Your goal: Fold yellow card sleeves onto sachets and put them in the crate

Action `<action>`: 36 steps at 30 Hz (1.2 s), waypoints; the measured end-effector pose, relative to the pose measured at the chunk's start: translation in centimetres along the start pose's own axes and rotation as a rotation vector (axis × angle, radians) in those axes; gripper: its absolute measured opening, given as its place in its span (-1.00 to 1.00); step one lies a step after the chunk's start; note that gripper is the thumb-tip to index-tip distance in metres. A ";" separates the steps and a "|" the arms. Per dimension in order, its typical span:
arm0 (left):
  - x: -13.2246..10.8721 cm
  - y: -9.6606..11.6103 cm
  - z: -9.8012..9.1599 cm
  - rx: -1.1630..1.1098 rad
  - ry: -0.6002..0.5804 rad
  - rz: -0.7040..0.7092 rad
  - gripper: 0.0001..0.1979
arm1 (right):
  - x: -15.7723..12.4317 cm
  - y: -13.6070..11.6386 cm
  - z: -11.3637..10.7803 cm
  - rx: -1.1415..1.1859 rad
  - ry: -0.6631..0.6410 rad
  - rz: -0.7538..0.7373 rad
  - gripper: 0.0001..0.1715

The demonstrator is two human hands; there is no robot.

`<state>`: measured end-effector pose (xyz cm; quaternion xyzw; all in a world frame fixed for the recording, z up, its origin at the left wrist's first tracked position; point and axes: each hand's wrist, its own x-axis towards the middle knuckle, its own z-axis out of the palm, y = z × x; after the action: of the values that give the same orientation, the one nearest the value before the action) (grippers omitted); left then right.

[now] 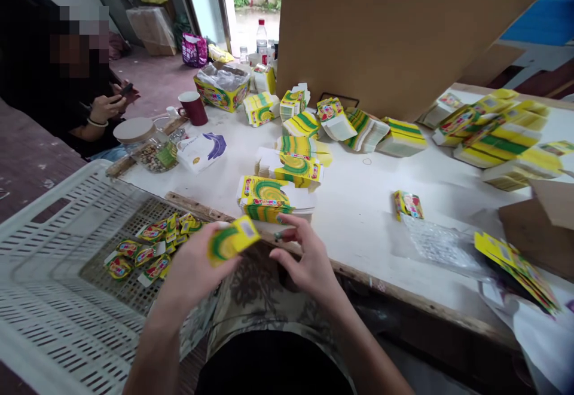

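Observation:
My left hand [197, 266] grips a small yellow and green carton [234, 239], slightly blurred, above my lap. To its right, my right hand [305, 251] is empty, with thumb and fingers apart. Just beyond my hands, at the table's front edge, lies a stack of flat yellow and green cartons [264, 195]. Another flat carton stack [296, 168] lies right behind it. Below and left of my left hand, several small cartons [152, 251] rest in a white plastic crate [40, 287].
More carton bundles [399, 138] line the back of the white table [354, 204]. A glass jar [156, 153], a maroon mug [194, 108] and a tissue box [201, 151] stand at left. Upright cardboard [368, 30] blocks the back. A person [45, 84] sits at left, holding a phone.

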<state>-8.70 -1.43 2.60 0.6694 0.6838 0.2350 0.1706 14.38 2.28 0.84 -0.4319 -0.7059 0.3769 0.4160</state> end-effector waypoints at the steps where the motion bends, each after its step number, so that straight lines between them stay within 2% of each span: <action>1: -0.1 -1.3 -0.9 0.082 0.083 -0.042 -0.49 | 1.0 -0.2 -0.3 -0.066 0.043 -0.011 -0.56; 3: -0.1 -3.6 -2.4 0.223 0.214 -0.107 -0.45 | 3.3 -0.2 -0.7 -0.230 0.112 -0.019 -0.75; 4: -0.1 -4.4 -2.8 0.246 0.250 -0.128 -0.42 | 4.4 -0.1 -0.8 -0.326 0.128 -0.001 -0.76; 6: 0.0 -4.9 -2.7 0.189 0.253 -0.142 -0.38 | 6.4 0.4 -0.6 -0.513 0.129 0.066 -0.76; 9: 0.0 -3.6 -0.8 -0.039 0.142 -0.152 -0.44 | 7.9 1.2 0.1 -0.662 0.104 0.117 -0.83; 12: 0.1 -1.2 1.7 -0.345 -0.045 -0.190 -0.55 | 7.8 1.7 0.6 -0.678 0.115 0.085 -0.81; 15: 0.4 0.7 3.6 -0.620 -0.241 -0.220 -0.60 | 7.2 1.6 0.3 -0.581 0.159 0.111 -0.75; 17: 0.5 1.6 4.5 -0.772 -0.271 -0.246 -0.61 | 6.6 1.1 -0.2 -0.454 0.210 0.127 -0.75; 19: 0.7 2.5 5.3 -0.968 -0.220 -0.249 -0.54 | 5.6 0.2 -0.5 -0.314 0.213 0.133 -0.80; 20: 0.7 3.0 5.6 -1.086 -0.170 -0.240 -0.49 | 5.0 -0.4 -0.6 -0.247 0.161 0.129 -0.81; 22: 0.8 4.3 6.1 -1.307 -0.041 -0.225 -0.43 | 3.5 -1.4 -0.4 -0.129 -0.023 0.111 -0.76; 24: 0.8 5.7 6.3 -1.424 0.121 -0.241 -0.44 | 2.1 -2.2 0.3 0.008 -0.182 0.125 -0.70; 26: 0.6 6.7 6.5 -1.373 0.317 -0.287 -0.48 | 0.8 -2.5 1.2 0.225 -0.195 0.198 -0.66; 29: 0.0 6.9 6.7 -1.104 0.571 -0.298 -0.48 | -0.4 -2.6 2.3 0.541 -0.157 0.277 -0.64; 31: -0.5 6.3 7.0 -0.984 0.599 -0.244 -0.47 | -0.9 -2.6 2.7 0.535 -0.143 0.243 -0.68; 34: -1.2 5.2 7.5 -0.980 0.483 -0.149 -0.46 | -1.4 -2.8 2.6 0.271 -0.016 0.118 -0.79; 36: -1.5 5.0 7.8 -1.014 0.422 -0.151 -0.47 | -1.4 -3.0 2.2 0.194 0.043 0.058 -0.81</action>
<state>-0.21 -2.27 -1.24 0.3908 0.5504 0.6509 0.3474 11.84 -0.46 2.36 -0.4179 -0.6442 0.4461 0.4597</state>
